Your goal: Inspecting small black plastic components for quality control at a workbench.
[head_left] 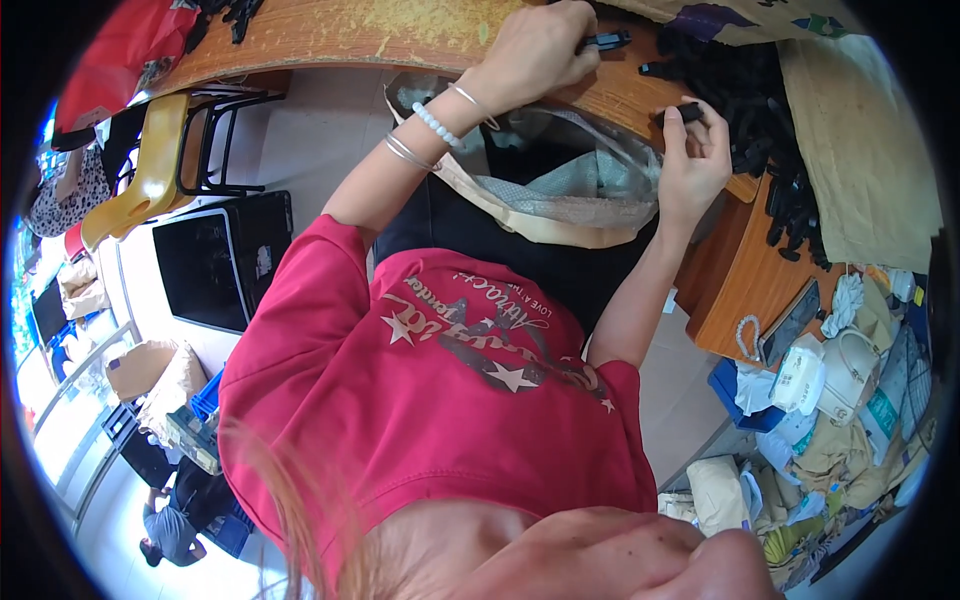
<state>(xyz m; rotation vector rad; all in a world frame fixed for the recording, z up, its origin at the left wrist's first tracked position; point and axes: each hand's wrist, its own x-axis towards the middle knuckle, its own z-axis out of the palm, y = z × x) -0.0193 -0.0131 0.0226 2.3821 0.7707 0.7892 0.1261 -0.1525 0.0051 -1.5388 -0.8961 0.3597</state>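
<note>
Fingers of the left hand (537,58) grasp a dark plastic piece (608,41); the right hand (696,160) pinches a black piece (682,113). Light, steady grips should suit both.

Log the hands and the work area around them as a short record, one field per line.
Left hand: holding a dark clip-like piece at the wooden table
Right hand: pinching a small black piece between thumb and fingers
Sack: open-mouthed, with a translucent liner, below the hands
Loose stock: pile of black parts on the table, to the right
Seating: yellow chair, left side
Unclear: exact type of the held pieces
</note>
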